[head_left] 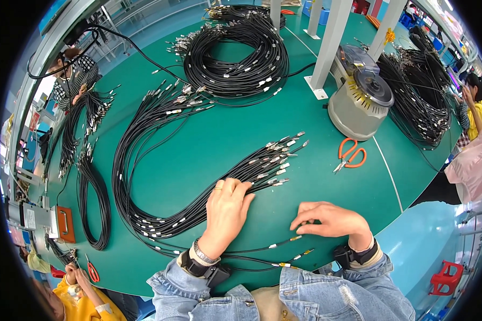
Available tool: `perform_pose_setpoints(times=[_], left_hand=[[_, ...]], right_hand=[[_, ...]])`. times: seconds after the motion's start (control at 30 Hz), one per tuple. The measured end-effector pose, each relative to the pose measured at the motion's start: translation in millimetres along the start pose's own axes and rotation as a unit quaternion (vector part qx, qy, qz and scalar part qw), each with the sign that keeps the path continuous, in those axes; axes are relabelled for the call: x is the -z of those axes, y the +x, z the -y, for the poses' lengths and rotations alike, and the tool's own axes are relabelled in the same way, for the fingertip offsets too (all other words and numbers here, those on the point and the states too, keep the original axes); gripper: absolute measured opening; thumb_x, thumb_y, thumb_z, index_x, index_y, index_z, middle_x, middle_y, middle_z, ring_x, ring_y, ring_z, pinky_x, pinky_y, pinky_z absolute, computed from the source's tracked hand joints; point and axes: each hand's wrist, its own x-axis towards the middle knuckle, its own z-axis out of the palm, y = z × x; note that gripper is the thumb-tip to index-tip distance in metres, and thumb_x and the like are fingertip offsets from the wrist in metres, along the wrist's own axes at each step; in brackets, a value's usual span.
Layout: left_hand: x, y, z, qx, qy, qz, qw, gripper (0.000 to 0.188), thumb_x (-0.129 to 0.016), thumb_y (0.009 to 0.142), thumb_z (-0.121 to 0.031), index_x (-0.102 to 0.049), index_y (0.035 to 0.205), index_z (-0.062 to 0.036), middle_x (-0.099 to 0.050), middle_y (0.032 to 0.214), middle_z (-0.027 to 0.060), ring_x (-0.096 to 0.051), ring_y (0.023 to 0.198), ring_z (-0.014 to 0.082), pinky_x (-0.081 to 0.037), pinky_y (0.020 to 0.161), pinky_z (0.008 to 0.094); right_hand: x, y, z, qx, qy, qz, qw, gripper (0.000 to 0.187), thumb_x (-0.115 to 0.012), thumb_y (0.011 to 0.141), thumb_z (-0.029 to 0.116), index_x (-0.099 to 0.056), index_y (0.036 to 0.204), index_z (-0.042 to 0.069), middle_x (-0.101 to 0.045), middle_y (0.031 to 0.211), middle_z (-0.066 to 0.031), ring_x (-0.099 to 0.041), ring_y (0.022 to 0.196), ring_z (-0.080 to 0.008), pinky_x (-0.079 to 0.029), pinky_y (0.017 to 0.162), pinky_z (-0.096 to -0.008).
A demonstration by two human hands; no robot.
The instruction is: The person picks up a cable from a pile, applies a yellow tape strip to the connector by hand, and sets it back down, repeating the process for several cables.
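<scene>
A long bundle of black cables with metal connector ends and white labels curves across the green table in front of me. My left hand lies over this bundle near its connector ends, fingers curled down around the cables. To the right, my right hand hovers with bent fingers, a gap between thumb and forefinger and nothing visible in it. Just below its fingertips is the tip of a loose cable, apart from the bundle. Closer to me, other loose cables with yellow-marked ends lie by my left wrist.
Orange-handled scissors lie beside a round grey machine. Beyond the bundle sits a big cable coil, with a grey post nearby. More cables lie at left. Other people work around the table's edges; a red stool stands at right.
</scene>
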Motion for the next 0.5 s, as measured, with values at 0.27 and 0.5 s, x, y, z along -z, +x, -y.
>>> perform_pose_setpoints(times=[0.27,0.5], left_hand=[[-13,-1,10,0.024,0.044,-0.025,0.998,0.019,-0.070,0.070,-0.005,-0.059,0.086,-0.0032,-0.053,0.079,0.0076,-0.054,0.074,0.0274,-0.045,0.063,0.0357],[0,-5,8,0.101,-0.172,-0.046,0.979,0.006,-0.061,0.081,0.000,-0.058,0.086,-0.0008,-0.052,0.069,0.0052,-0.047,0.056,0.0136,-0.037,0.050,0.0258]], right_hand=[[17,4,9,-0.046,-0.043,-0.162,0.985,0.016,-0.060,0.086,0.016,-0.062,0.094,0.002,-0.055,0.070,-0.0059,-0.054,0.066,-0.0172,-0.043,0.060,-0.0285],[60,-1,-2,-0.021,0.087,-0.447,0.890,0.016,-0.058,0.088,0.016,-0.062,0.093,0.001,-0.055,0.072,-0.0016,-0.048,0.061,-0.0099,-0.040,0.054,-0.0251]])
